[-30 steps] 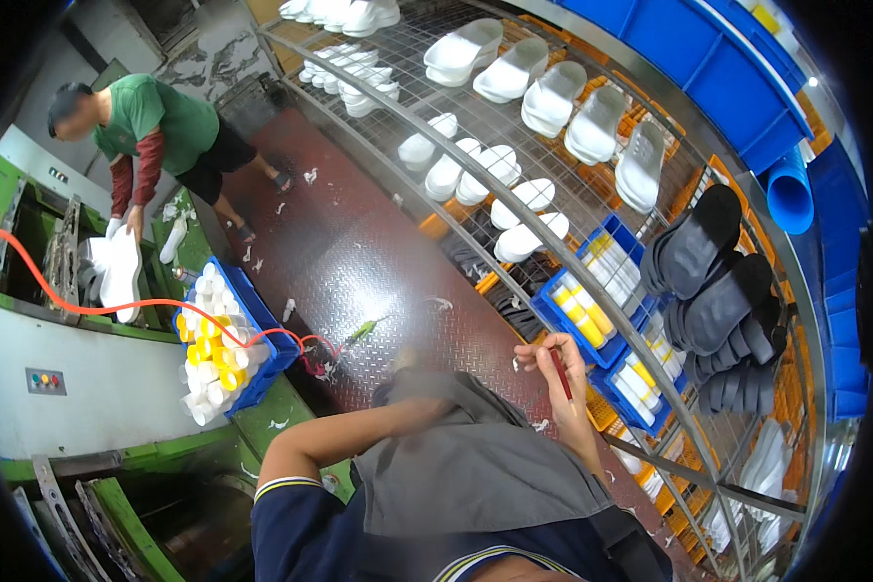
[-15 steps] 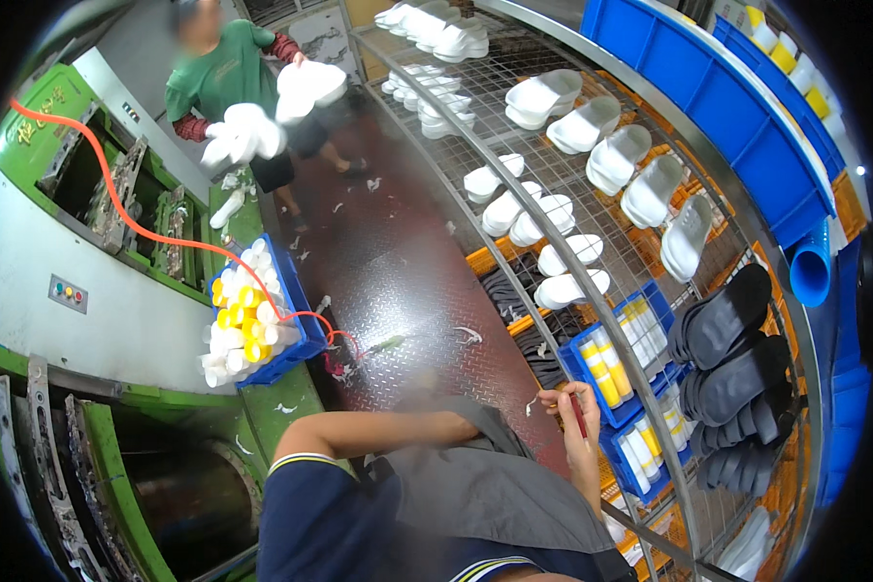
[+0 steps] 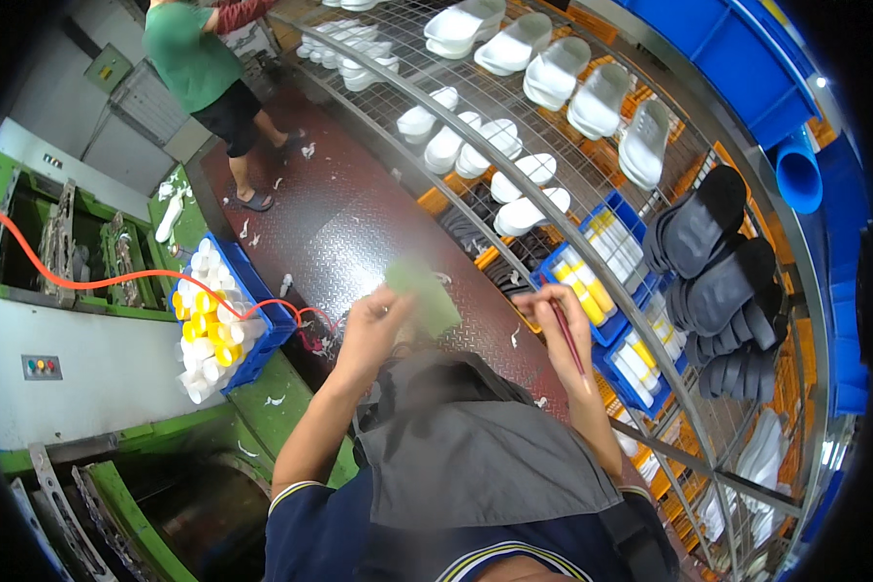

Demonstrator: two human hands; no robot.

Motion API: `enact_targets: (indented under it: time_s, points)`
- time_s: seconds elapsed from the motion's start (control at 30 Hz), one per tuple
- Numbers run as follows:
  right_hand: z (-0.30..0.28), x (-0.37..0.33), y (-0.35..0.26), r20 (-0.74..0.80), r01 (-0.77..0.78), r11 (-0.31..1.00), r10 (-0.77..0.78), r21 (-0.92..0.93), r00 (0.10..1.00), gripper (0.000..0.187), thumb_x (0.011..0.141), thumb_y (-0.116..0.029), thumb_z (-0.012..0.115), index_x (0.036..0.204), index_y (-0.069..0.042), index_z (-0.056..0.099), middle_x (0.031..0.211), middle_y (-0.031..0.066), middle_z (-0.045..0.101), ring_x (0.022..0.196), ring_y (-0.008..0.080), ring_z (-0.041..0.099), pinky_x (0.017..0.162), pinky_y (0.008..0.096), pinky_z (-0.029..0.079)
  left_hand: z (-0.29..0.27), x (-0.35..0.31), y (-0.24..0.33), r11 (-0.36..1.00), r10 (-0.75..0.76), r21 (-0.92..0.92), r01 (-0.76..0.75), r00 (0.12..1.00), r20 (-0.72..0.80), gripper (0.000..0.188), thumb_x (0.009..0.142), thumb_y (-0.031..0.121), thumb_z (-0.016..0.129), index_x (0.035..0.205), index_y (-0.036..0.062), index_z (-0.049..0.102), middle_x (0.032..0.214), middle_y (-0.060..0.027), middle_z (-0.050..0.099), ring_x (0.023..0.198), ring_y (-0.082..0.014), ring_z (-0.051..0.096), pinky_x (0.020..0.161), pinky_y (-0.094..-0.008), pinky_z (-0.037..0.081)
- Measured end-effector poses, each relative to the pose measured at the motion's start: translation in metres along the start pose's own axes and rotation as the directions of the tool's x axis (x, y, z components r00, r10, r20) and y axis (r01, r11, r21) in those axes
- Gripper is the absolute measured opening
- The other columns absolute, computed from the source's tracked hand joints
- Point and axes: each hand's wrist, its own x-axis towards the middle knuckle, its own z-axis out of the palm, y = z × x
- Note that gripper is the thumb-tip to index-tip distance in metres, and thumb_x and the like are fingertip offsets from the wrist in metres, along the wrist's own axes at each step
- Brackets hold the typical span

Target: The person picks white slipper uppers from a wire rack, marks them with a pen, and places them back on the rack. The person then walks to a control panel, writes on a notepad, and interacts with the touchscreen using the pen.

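My left hand [image 3: 371,335] is raised in front of the grey apron [image 3: 475,466], its fingers closed. They pinch the edge of a thin, pale green sheet [image 3: 438,303], partly blurred, over the floor. To its right, beside the rack, my right hand [image 3: 567,325] is closed around a slim dark red pen-like stick [image 3: 565,338], which points down along the wrist. The tips of the right fingers are partly hidden.
At right a wire rack [image 3: 640,335] holds white shoe-shaped pieces [image 3: 514,44], dark soles [image 3: 718,276] and blue crates of bottles. A blue crate [image 3: 272,325] of white and yellow bottles stands left under an orange hose [image 3: 87,283]. A person [image 3: 199,63] stands beyond, by green machinery.
My left hand has come up from behind the apron with the pale green sheet. My right hand still has the red stick. The other person has turned toward the rack; the view has shifted.
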Motion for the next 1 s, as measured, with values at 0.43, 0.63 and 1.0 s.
enact_targets:
  time_s: [0.43, 0.63, 1.0]
  points:
    - [0.056, -0.015, -0.008, 0.112, 0.059, 0.981, -0.039, -0.186, 0.993, 0.025, 0.088, -0.008, 0.074, 0.102, -0.007, 0.055, 0.092, -0.0008, 0.057, 0.083, 0.0068, 0.053, 0.074, 0.0241, 0.046, 0.049, 0.009, -0.004, 0.929, -0.055, -0.364, 0.070, 0.997, 0.051, 0.033, 0.104, 0.022, 0.051, 0.123, -0.0006, 0.065, 0.110, -0.0064, 0.069, 0.091, -0.0112, 0.064, 0.079, -0.0272, 0.052]
    - [0.033, -0.018, -0.020, -0.044, 0.374, 0.884, -0.401, -0.280, 0.915, 0.058, 0.103, -0.049, 0.045, 0.133, 0.001, 0.054, 0.103, 0.0100, 0.062, 0.092, 0.0170, 0.060, 0.082, 0.0312, 0.048, 0.060, 0.011, -0.007, 0.886, -0.120, -0.442, 0.137, 0.991, 0.066, 0.043, 0.106, 0.027, 0.047, 0.133, -0.0061, 0.053, 0.127, -0.0193, 0.064, 0.117, -0.0291, 0.063, 0.104, -0.0411, 0.050]
    - [0.045, -0.014, -0.001, -0.034, 0.053, 0.992, -0.049, 0.118, 0.998, 0.011, 0.095, -0.012, 0.062, 0.094, -0.001, 0.061, 0.085, 0.0048, 0.063, 0.078, 0.0075, 0.059, 0.070, 0.0246, 0.048, 0.070, 0.004, -0.034, 0.870, -0.278, -0.355, 0.342, 0.935, 0.218, 0.056, 0.105, 0.031, 0.046, 0.145, -0.0074, 0.038, 0.145, -0.0207, 0.048, 0.130, -0.0289, 0.050, 0.111, -0.0432, 0.039]
